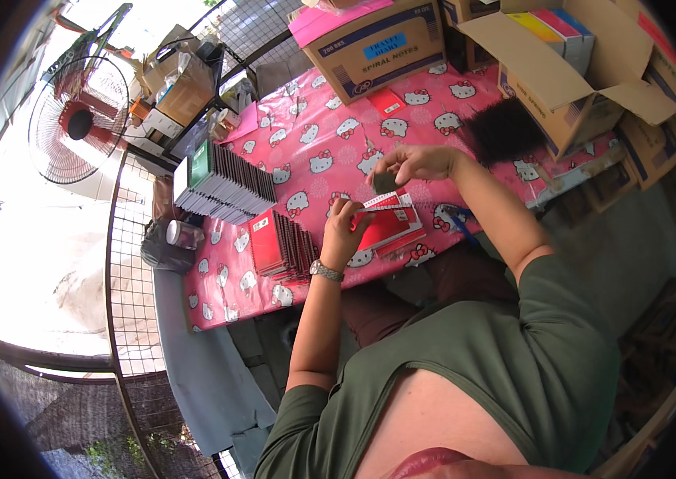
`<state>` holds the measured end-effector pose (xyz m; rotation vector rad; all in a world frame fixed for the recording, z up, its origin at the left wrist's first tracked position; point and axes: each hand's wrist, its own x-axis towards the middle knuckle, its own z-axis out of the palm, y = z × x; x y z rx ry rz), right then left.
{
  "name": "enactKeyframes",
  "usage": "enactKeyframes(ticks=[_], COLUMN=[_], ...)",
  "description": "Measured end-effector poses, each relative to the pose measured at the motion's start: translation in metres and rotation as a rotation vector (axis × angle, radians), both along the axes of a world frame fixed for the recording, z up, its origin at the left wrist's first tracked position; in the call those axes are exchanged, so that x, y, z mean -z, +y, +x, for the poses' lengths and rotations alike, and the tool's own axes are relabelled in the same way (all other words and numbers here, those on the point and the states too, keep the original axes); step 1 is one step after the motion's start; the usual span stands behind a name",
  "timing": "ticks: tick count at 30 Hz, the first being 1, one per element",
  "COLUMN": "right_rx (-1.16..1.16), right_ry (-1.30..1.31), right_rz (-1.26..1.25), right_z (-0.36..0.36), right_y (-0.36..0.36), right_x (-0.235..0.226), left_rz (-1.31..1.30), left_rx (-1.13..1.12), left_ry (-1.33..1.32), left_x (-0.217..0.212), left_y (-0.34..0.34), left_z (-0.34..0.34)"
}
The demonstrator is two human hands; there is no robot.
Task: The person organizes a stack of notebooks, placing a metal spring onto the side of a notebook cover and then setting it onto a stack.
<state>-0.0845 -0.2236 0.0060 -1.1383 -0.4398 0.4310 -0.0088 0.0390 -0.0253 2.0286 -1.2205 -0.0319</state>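
Note:
A red notebook [386, 227] with a white punched strip [386, 201] along its far edge lies on the table in front of me, over another red one. My left hand [343, 233], with a metal watch on its wrist, grips its left end between thumb and fingers. Just above the far edge, my right hand [418, 164] has curled fingers around a small dark piece [384, 184], whose kind I cannot make out. To the left of my left hand stands a stack of red spiral notebooks [274, 247].
Behind the red stack rises a taller stack of spiral notebooks with a green cover [222, 180]. Black, thin strands or coils [505, 132] lie in a heap at the right. Cardboard boxes [378, 52] line the far side; an open carton [561, 100] stands right. A fan [78, 124] is far left.

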Motion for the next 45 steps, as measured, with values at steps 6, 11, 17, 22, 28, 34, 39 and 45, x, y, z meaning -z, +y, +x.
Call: enactKeyframes(ticks=[6,11,17,22,28,34,39,45], right_rx=[0.136,0.026,0.100,0.144,1.022,1.258,1.014,0.847], right_ry=[0.138,0.024,-0.105,-0.012,-0.312,-0.166,-0.246,0.103], right_rz=[-0.025,-0.064,-0.633,-0.526,-1.410,-1.583,-1.816,-1.836], right_z=[0.008,0.008,0.020,0.025,-0.032,-0.131,-0.121,-0.116], right_y=[-0.002,0.004,-0.001,0.000,-0.059,0.033,0.016,0.033], right_x=[0.017,0.010,0.009,0.024,0.126,0.162,0.145,0.114], left_rz=[0.044,0.033,0.026,0.026,-0.149,-0.427,-0.411,-0.454], left_rx=[0.053,0.062,0.087,0.028,-0.077,-0.268,-0.319,-0.289], left_ry=[0.056,0.060,0.088,0.092,0.320,0.523,0.366,0.459], left_x=[-0.009,-0.005,-0.011,-0.010,0.019,0.034,0.033,0.030], left_y=[-0.005,-0.004,-0.011,-0.003,-0.006,-0.001,-0.016,-0.012], left_z=[0.005,0.009,0.009,0.011,0.018,-0.004,-0.009,-0.014])
